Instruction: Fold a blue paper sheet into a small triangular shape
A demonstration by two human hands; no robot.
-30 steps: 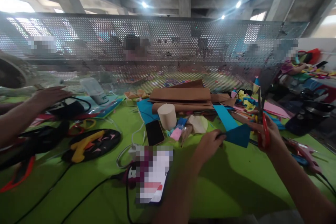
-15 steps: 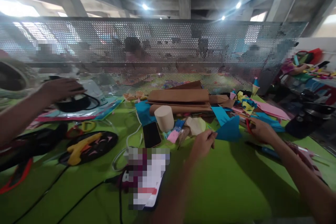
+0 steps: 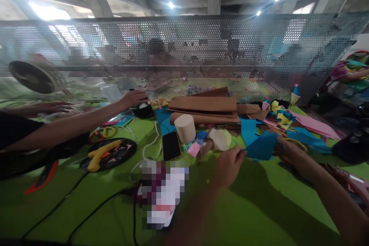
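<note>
My left hand [image 3: 230, 164] pinches the lower left corner of a piece of blue paper [image 3: 261, 147] above the green table. At the paper's right edge is my right hand [image 3: 285, 147], fingers closed and partly hidden by the sheet. Below and behind that hand, a scissors handle [image 3: 300, 143] shows as a yellow loop with an orange part; the wrist covers the rest. Another blue piece [image 3: 248, 128] lies just behind the held paper.
A co-worker's arm [image 3: 95, 121] reaches in from the left over a black object. Around the table are brown paper [image 3: 201, 104], a cream roll [image 3: 185, 127], a black phone [image 3: 171, 146], a yellow glue gun [image 3: 100, 155] and cables. A perforated screen [image 3: 184, 54] stands behind.
My right hand has left the scissors, now under my wrist, and come to the blue paper's edge. The co-worker's hand moved right with the black object. The view has swung left.
</note>
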